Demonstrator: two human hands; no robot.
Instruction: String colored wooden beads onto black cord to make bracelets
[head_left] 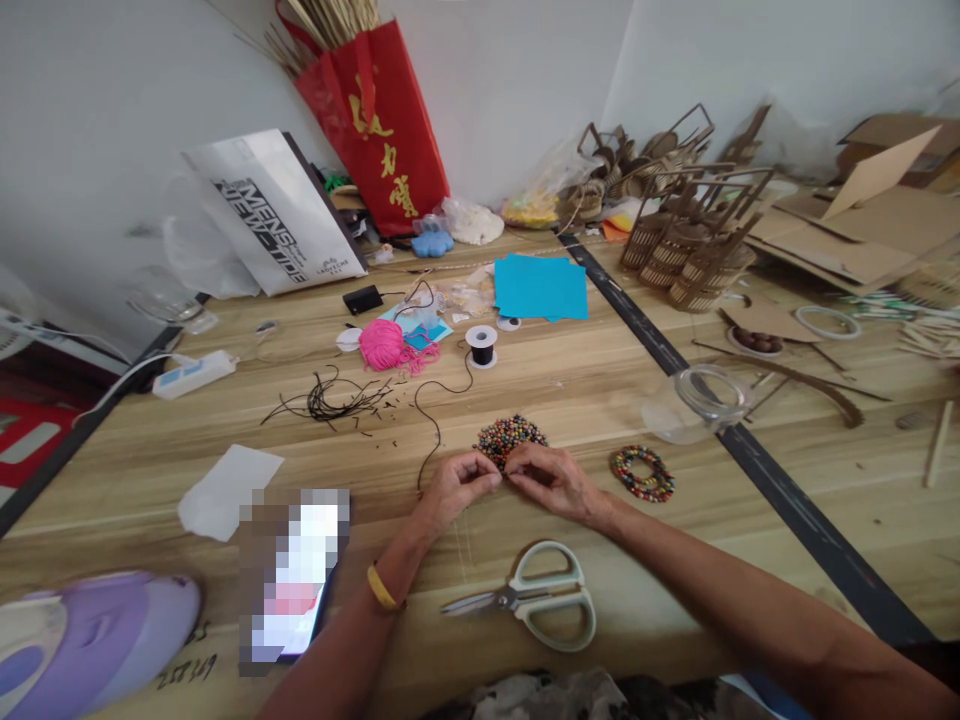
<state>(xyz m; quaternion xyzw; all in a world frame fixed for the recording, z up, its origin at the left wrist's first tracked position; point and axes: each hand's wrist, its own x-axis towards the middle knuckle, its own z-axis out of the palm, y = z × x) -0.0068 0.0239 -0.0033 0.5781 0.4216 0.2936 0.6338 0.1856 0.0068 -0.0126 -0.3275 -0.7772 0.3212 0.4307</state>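
Note:
My left hand (460,485) and my right hand (551,482) meet at the fingertips, each in a pinch, just in front of a pile of small multicoloured beads (513,433). What lies between the fingertips is too small to make out. A black cord (424,400) runs from a spool (482,347) down to behind my left hand. To the right of my right hand lies a coiled string of coloured beads (643,473). Scissors with pale handles (551,597) rest on the wooden table below my hands.
Cut black cords (337,400) and a pink yarn ball (382,345) lie on the left, blue sheets (540,287) farther back. A phone (300,575) lies by my left forearm. A clear tape roll (709,395) and brown woven baskets (686,245) stand on the right.

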